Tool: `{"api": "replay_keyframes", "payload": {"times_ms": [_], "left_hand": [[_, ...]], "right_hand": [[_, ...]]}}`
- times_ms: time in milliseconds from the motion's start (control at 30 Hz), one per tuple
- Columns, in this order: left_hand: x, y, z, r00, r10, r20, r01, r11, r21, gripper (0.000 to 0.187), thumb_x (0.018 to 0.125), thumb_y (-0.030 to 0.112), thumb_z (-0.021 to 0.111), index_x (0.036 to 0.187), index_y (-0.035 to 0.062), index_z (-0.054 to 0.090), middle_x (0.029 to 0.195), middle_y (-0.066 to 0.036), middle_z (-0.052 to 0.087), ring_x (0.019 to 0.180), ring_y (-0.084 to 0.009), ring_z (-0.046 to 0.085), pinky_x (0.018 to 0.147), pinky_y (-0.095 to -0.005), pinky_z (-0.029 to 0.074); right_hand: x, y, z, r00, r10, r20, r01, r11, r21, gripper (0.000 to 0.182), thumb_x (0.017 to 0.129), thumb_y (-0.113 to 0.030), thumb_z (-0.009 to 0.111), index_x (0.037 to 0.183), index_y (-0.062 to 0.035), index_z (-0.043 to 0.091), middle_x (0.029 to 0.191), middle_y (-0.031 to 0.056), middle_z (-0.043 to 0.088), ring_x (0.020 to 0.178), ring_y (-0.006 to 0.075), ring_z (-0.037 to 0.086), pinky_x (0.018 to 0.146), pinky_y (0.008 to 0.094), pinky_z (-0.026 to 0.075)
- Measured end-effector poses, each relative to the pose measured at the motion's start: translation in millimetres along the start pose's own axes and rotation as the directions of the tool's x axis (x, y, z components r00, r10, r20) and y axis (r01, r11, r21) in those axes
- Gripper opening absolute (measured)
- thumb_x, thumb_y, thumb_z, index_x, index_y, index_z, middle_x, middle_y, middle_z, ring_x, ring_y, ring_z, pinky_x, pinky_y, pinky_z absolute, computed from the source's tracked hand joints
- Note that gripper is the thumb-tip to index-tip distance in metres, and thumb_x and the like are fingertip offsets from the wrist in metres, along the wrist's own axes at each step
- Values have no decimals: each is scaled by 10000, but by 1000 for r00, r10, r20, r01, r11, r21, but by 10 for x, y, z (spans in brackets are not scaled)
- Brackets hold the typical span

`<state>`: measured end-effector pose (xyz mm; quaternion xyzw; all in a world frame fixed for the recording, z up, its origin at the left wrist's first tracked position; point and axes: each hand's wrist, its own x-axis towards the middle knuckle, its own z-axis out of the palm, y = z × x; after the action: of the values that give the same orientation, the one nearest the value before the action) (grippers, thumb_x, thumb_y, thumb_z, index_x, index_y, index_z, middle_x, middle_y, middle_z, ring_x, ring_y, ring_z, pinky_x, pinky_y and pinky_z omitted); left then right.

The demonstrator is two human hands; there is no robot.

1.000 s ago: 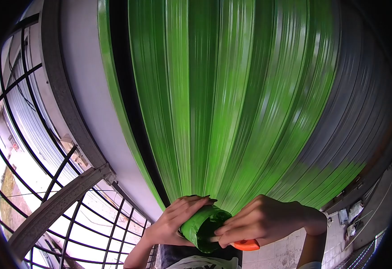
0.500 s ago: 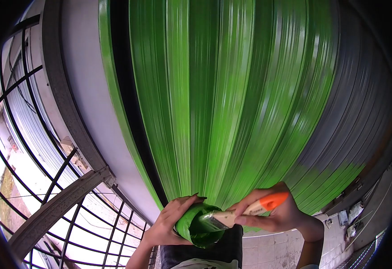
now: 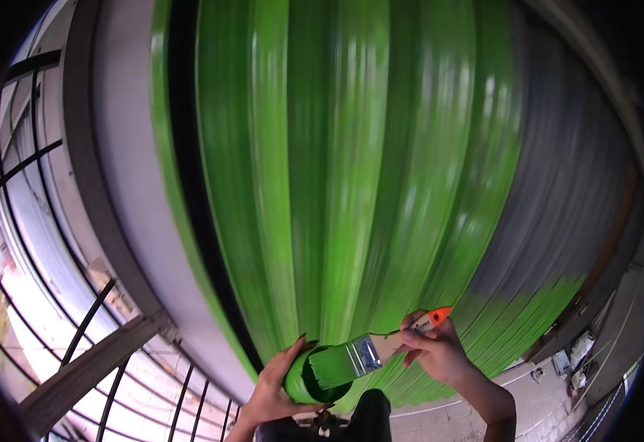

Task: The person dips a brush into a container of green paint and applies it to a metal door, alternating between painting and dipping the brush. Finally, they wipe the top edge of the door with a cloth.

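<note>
My left hand (image 3: 273, 387) is wrapped around a paint can (image 3: 297, 380), its wall and inside coated in green. The can is tilted, with its mouth facing right. My right hand (image 3: 438, 351) grips a flat paintbrush (image 3: 389, 346) by its wooden handle, which has an orange end. Green paint covers the bristles, which lie across the can's mouth. A metal band joins bristles and handle. In front of both hands rises a ribbed metal panel (image 3: 303, 191), painted glossy green over most of its width.
Grey, unpainted ribs (image 3: 557, 169) stand on the panel's right, with green along their lower end. A black barred grille (image 3: 79, 324) and a metal frame beam (image 3: 93, 361) are at left. Tiled floor (image 3: 440, 420) shows below, with small items at the lower right.
The brush has drawn back out of the can, and its bristles now show at the mouth. My right hand is slightly left, holding nearer the handle's end. The view has shifted.
</note>
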<state>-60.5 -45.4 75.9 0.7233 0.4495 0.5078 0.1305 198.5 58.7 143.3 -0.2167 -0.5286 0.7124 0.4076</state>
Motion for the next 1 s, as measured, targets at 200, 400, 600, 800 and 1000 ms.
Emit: {"api": "replay_keyframes", "payload": {"times_ms": [200, 400, 600, 800, 1000], "left_hand": [[127, -93, 211, 998, -49, -34, 44, 989, -139, 1081, 544, 185, 885, 1405, -19, 265, 1234, -189, 533, 1114, -256, 548, 954, -380, 451], [363, -287, 598, 999, 8, 32, 2, 956, -294, 1061, 539, 196, 890, 1397, -2, 298, 1253, -197, 517, 1109, -258, 551, 936, -385, 466], [670, -323, 922, 989, 110, 95, -71, 936, -346, 1024, 534, 236, 891, 1362, -17, 345, 1241, -200, 519, 1099, -280, 557, 946, -396, 458], [942, -386, 1017, 974, 96, 207, 2, 904, -429, 1026, 517, 274, 901, 1345, -13, 367, 1241, -197, 520, 1127, -289, 538, 948, -406, 457], [1181, -584, 1109, 949, 200, 242, -54, 864, -501, 1142, 516, 262, 905, 1425, 41, 249, 1291, -185, 484, 1165, -305, 511, 974, -430, 442]], "right_hand": [[-53, -587, -399, 900, -367, -236, 360, 930, -73, 194, 804, -20, 663, 966, -66, 566, 893, 64, 633, 822, 180, 651, 480, 267, 511], [117, -2242, -616, 397, -905, -155, 574, 376, -728, 161, 797, -87, 695, 930, -57, 609, 918, 52, 634, 821, 155, 631, 516, 254, 524], [631, -3721, -726, 236, -860, 452, 184, -417, -890, 143, 780, 19, 632, 887, -75, 642, 939, 21, 680, 742, 150, 650, 574, 266, 541], [1087, -4560, -609, 309, -484, 819, -225, -874, -431, 233, 698, 77, 586, 866, -83, 580, 1097, 2, 645, 921, 280, 629, 714, 354, 551], [1359, -4952, -623, 417, -435, 798, -350, -887, -301, 277, 659, 73, 605, 886, -84, 576, 1211, 26, 588, 936, 266, 629, 734, 364, 551]]}}
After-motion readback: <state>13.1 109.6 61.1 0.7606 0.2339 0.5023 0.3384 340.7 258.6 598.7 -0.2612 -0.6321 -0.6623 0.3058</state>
